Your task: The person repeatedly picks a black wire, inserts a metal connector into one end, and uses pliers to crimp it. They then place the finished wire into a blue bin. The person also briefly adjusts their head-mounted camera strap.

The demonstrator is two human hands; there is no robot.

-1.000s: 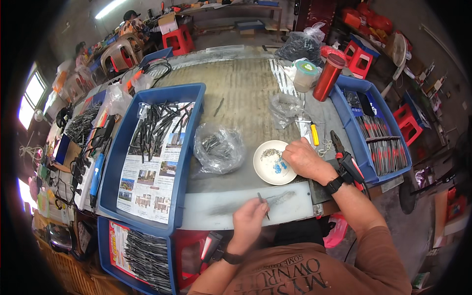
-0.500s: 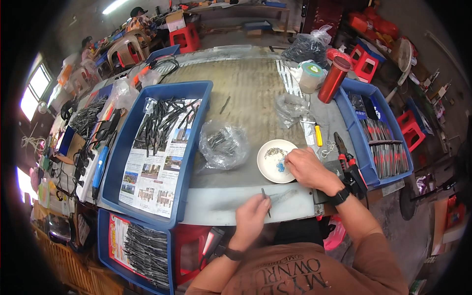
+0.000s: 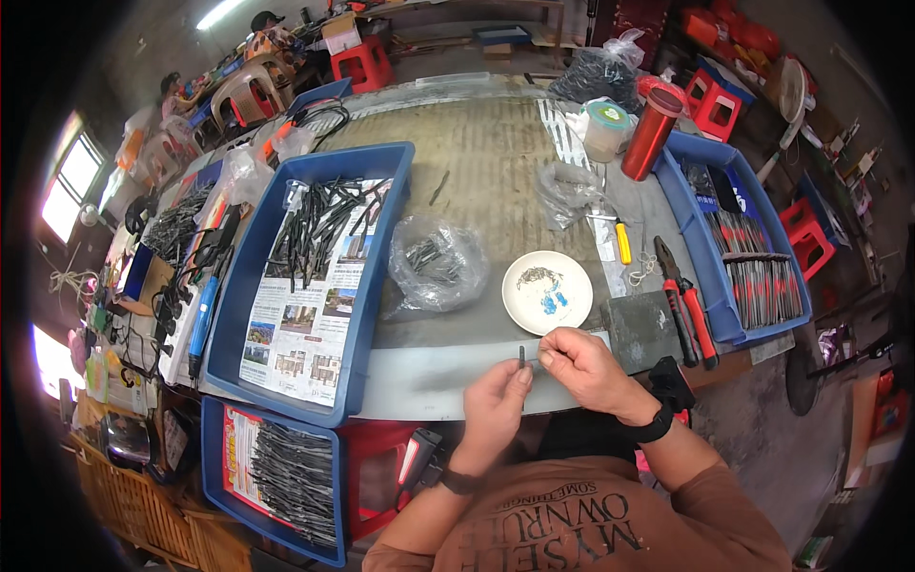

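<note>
My left hand (image 3: pixel 496 396) pinches a short, thin dark stick (image 3: pixel 521 357) upright between thumb and fingers, above the table's front edge. Close to the right of it is my right hand (image 3: pixel 586 370), thumb and fingertips pressed together; whatever they hold is too small to make out. Just beyond that hand stands a white dish (image 3: pixel 519 310) with small metallic-looking bits and blue pieces in it. A clear plastic bag (image 3: pixel 457 243) holding short dark pieces lies farther left.
A blue tray (image 3: pixel 357 334) with newspaper and dark strips stands left; another blue tray (image 3: pixel 339 477) sits below it. At right are pliers (image 3: pixel 699 324), a dark block (image 3: pixel 648 334), a yellow-handled screwdriver (image 3: pixel 622 243), a red bottle (image 3: pixel 653 133) and a blue tray (image 3: pixel 729 334).
My right hand has left the dish and come toward me, fingertips pinched, beside the stick. My left hand has turned slightly and still holds the stick.
</note>
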